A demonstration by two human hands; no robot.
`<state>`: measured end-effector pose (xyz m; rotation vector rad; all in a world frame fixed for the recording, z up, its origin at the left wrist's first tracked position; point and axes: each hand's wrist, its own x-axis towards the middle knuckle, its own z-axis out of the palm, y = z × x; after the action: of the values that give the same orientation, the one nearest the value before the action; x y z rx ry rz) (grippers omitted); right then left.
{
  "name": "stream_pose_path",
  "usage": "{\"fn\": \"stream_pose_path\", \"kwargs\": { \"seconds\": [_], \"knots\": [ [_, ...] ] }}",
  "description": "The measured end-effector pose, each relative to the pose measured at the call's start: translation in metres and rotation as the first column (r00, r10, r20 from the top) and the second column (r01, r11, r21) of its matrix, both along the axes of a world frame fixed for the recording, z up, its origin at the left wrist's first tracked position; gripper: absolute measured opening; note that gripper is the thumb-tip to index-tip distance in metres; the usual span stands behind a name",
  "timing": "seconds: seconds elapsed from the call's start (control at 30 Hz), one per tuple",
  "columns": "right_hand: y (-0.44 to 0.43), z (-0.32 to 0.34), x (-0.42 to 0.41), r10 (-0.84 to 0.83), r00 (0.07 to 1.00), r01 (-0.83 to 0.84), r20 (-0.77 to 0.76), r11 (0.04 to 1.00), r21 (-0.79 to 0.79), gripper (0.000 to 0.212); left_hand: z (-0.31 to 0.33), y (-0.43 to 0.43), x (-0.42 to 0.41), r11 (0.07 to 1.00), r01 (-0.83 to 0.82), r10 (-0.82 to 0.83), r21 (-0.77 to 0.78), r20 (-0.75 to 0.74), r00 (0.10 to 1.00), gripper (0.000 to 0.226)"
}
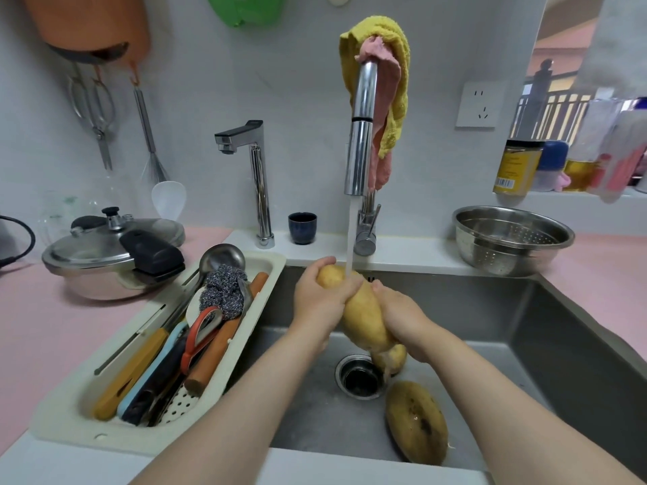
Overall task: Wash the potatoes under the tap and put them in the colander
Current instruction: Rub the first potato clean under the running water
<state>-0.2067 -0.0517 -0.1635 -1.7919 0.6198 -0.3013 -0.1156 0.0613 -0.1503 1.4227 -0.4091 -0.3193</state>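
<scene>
A long yellow potato (pixel 364 316) is held over the sink under the running stream from the tall tap (pixel 360 134). My left hand (pixel 320 302) grips its upper end and my right hand (pixel 402 316) grips its right side. A second potato (pixel 394 358) lies by the drain, partly hidden behind the held one. A third, darker-spotted potato (pixel 416 421) lies on the sink floor near the front edge. The steel colander (pixel 513 239) stands on the counter at the back right, with no potato visible inside.
The steel sink (pixel 560 344) has an open drain (pixel 360 378). A cream drainer tray (pixel 70 414) with utensils spans its left side. A pressure cooker (pixel 112 253), a second small tap (pixel 259 176), a dark cup (pixel 303 227) and bottles (pixel 518 168) stand around.
</scene>
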Motion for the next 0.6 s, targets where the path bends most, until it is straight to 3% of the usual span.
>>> {"fn": "stream_pose_path", "kwargs": {
  "seconds": [0.13, 0.2, 0.27, 0.33, 0.43, 0.53, 0.6],
  "knots": [
    [0.009, -0.001, 0.004, 0.192, 0.979, -0.192, 0.066, 0.981, -0.009, 0.053, 0.003, -0.008, 0.000, 0.983, -0.182, 0.176, -0.030, -0.135, 0.975, 0.021],
    [0.010, -0.002, 0.003, 0.286, 0.958, -0.281, 0.030, 0.953, -0.113, 0.067, 0.004, -0.004, 0.003, 0.982, -0.189, 0.183, -0.013, -0.188, 0.965, 0.012],
    [0.009, -0.004, 0.004, 0.314, 0.950, -0.307, -0.007, 0.925, -0.223, 0.086, 0.007, 0.001, 0.006, 0.985, -0.172, 0.170, 0.008, -0.182, 0.968, 0.015],
    [0.008, -0.005, 0.006, 0.295, 0.954, -0.279, 0.048, 0.937, -0.210, 0.093, 0.010, 0.006, 0.012, 0.995, -0.089, 0.095, 0.045, -0.130, 0.987, 0.025],
    [-0.004, -0.009, 0.002, 0.269, 0.944, -0.280, 0.190, 0.959, 0.033, 0.078, 0.009, 0.012, 0.020, 0.993, 0.114, -0.113, 0.014, -0.078, 0.991, 0.028],
    [-0.009, -0.005, -0.006, 0.203, 0.949, -0.284, 0.241, 0.882, 0.376, 0.063, 0.000, 0.011, 0.022, 0.955, 0.296, -0.297, -0.034, -0.053, 0.953, 0.039],
    [-0.008, -0.006, -0.008, 0.137, 0.966, -0.234, 0.220, 0.824, 0.516, 0.062, -0.003, 0.010, 0.021, 0.941, 0.338, -0.339, -0.019, -0.034, 0.940, 0.044]
  ]
}}
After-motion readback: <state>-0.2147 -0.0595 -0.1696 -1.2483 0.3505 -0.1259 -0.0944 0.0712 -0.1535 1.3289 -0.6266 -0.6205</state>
